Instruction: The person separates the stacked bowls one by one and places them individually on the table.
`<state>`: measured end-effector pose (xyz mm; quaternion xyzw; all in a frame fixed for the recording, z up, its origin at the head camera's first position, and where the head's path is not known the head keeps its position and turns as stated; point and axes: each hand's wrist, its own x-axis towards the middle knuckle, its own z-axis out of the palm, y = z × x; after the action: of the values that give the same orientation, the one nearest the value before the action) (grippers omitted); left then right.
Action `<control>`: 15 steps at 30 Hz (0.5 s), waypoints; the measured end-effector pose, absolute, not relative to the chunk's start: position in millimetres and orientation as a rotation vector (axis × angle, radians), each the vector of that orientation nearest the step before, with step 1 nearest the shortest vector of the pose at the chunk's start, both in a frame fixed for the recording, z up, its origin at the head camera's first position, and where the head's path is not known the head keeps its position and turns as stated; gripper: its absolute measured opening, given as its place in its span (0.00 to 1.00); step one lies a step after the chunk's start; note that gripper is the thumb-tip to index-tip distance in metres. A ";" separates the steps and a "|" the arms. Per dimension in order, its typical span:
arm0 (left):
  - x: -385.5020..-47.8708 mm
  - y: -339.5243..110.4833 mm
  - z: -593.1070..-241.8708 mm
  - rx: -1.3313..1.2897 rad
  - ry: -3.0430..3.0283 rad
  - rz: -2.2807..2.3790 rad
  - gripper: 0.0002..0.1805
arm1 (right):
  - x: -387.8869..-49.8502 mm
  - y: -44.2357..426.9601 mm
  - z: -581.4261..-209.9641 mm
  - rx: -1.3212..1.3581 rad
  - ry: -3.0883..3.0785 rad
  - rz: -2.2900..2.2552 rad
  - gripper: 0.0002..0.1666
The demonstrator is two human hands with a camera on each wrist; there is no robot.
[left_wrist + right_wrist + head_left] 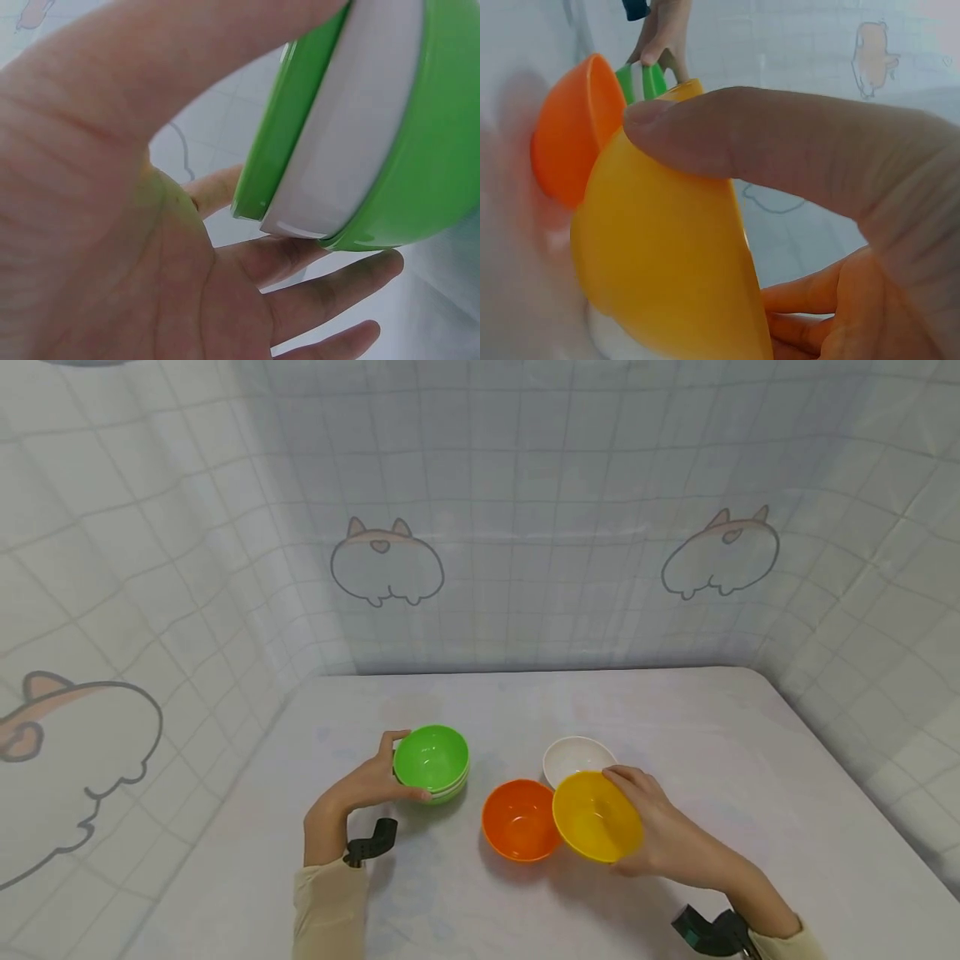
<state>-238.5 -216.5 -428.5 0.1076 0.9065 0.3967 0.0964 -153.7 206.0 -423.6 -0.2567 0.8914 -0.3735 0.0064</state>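
Note:
My left hand [371, 785] grips a stack of bowls by its side, thumb on the near edge and fingers on the far side. A green bowl [431, 758] is on top; in the left wrist view a white bowl [349, 120] sits between it and a lower green bowl [435, 150]. My right hand [663, 835] holds a yellow bowl [596, 817] by its rim, tilted and raised off the table. Just left of it, an orange bowl [520, 820] stands upright on the table. Behind the yellow bowl is a white bowl [576, 756], partly hidden.
A pale table [247, 877] lies under everything. Grid-patterned curtains [517, 468] with printed animal drawings hang behind and along both sides. Each wrist carries a black camera mount, such as the left one [372, 843].

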 end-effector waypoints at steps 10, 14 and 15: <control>-237.2 -215.5 -427.1 0.308 2.681 1.176 0.60 | -142.2 217.2 -435.3 -0.764 2.789 -1.198 0.61; -237.4 -215.2 -427.1 0.310 2.681 1.172 0.60 | -140.2 217.7 -439.4 -0.736 2.786 -1.189 0.61; -237.5 -215.1 -427.1 0.314 2.680 1.171 0.61 | -140.1 217.6 -440.3 -0.727 2.783 -1.184 0.61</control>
<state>-237.5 -215.1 -427.1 0.1063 0.9066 0.3960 0.0998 -140.1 217.6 -440.3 -0.2336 0.8947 -0.3805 0.0157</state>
